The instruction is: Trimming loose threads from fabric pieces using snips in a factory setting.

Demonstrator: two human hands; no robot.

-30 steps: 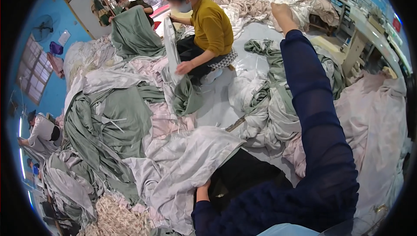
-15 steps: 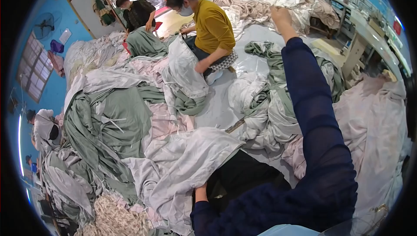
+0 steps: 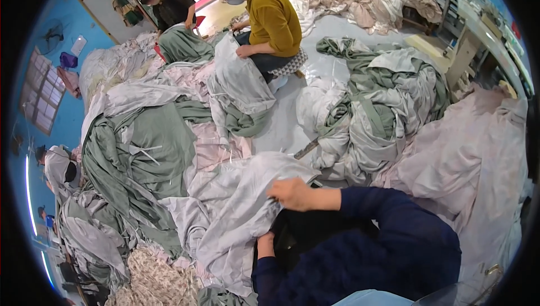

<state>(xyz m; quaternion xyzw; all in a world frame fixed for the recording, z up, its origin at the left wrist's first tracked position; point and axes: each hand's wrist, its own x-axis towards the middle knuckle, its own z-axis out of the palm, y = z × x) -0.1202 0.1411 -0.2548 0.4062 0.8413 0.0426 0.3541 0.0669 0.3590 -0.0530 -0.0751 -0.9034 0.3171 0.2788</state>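
- Heaped green-and-white fabric [image 3: 374, 117] lay beyond the right hand [image 3: 295, 193].
- That hand curled over the pale cloth [image 3: 233, 199], grip unclear.
- Left hand [image 3: 265, 244] sat partly beneath that cloth, grip hidden.

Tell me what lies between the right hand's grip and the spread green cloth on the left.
In the head view, pale grey fabric lies nearest the right hand's grip, then pink fabric borders the green cloth on its right.
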